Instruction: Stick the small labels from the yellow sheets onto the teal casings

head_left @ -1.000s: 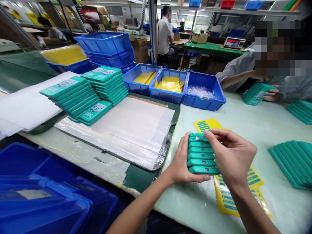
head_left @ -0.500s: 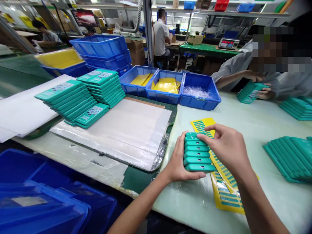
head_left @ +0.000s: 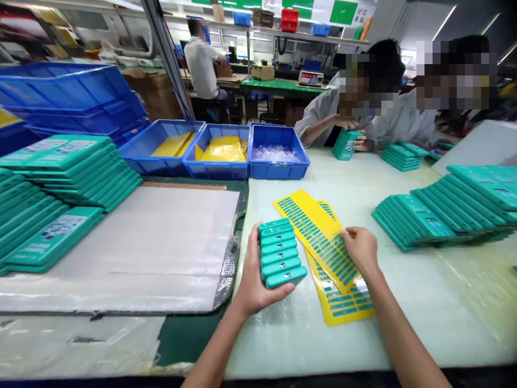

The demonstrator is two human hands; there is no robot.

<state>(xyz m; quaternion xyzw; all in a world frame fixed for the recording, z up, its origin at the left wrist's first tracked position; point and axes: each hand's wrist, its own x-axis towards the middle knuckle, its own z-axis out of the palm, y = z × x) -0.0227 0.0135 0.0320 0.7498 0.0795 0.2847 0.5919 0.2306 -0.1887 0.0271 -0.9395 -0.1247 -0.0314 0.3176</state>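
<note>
My left hand is wrapped round a fanned stack of several teal cases standing on edge on the pale table. My right hand lies to the right of the stack on a yellow sticker sheet with rows of teal labels. Its thumb and forefinger are pinched together at the sheet; whether a label is between them is too small to see. More yellow sheets lie underneath, nearer to me.
Three blue bins with yellow sheets and clear bags stand at the back. Teal case stacks lie at the left and the right. A plastic-covered board lies left. Two people sit opposite; one holds a teal stack.
My right hand left the top of the teal stack and moved right onto the yellow sticker sheet. My view swung to the right. My left hand still holds the stack.
</note>
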